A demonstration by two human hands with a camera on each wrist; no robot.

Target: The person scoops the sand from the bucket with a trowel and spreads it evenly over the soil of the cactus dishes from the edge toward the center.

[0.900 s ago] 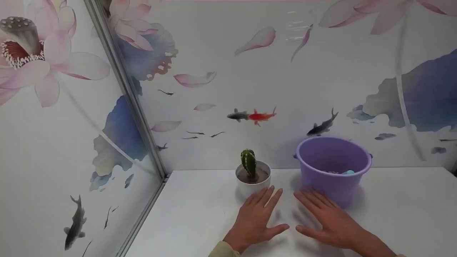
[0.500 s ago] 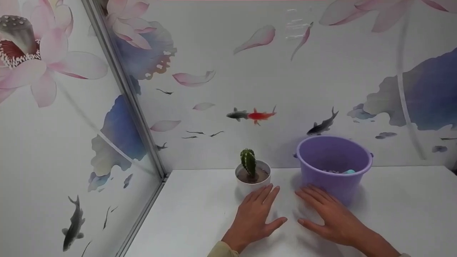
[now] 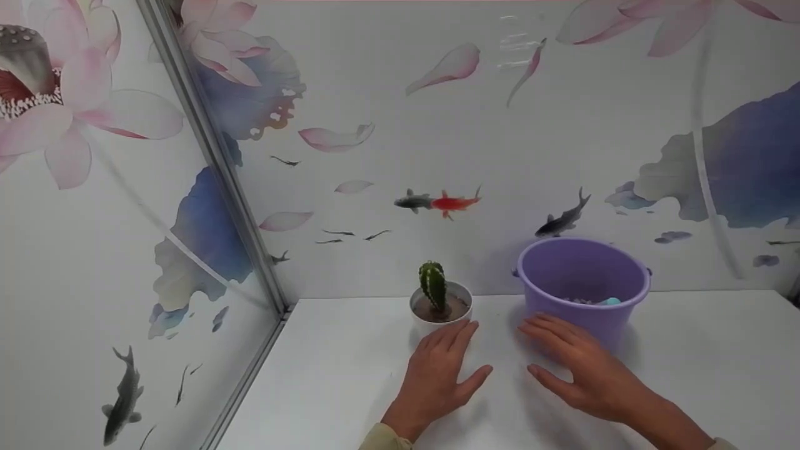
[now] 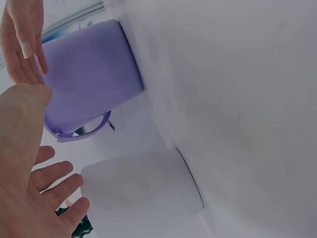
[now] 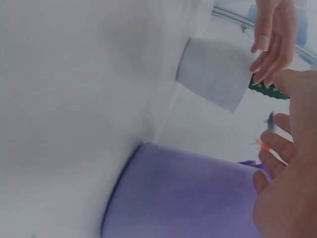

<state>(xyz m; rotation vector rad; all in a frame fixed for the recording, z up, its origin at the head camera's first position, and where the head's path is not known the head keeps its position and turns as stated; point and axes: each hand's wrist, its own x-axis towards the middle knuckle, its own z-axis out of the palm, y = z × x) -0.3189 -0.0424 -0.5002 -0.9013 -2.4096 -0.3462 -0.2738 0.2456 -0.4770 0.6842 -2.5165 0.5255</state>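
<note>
A small green cactus (image 3: 432,286) grows in a white pot (image 3: 461,294) at the back of the white table. In front of that pot is my left hand (image 3: 437,369), palm down with fingers extended and thumb spread, holding nothing. The left wrist view has its fingertips close to the rim of the white pot (image 4: 143,193). To the right stands a purple bucket (image 3: 581,319) with small items inside, one of them turquoise (image 3: 610,301). My right hand (image 3: 584,369) is before the bucket, fingers loosely extended and thumb apart, gripping nothing. Its fingertips overlap the bucket's lower front.
A white wall printed with lotus flowers and fish rises behind the table (image 3: 325,375). On the left, a metal strip (image 3: 219,169) marks the corner with a second printed panel. The bucket has a folded handle (image 4: 94,131) at its side.
Both hands have risen slightly and moved a little apart, the left toward the pot and the right along the bucket. Pot and bucket stay where they stood; the head view has shifted slightly.
</note>
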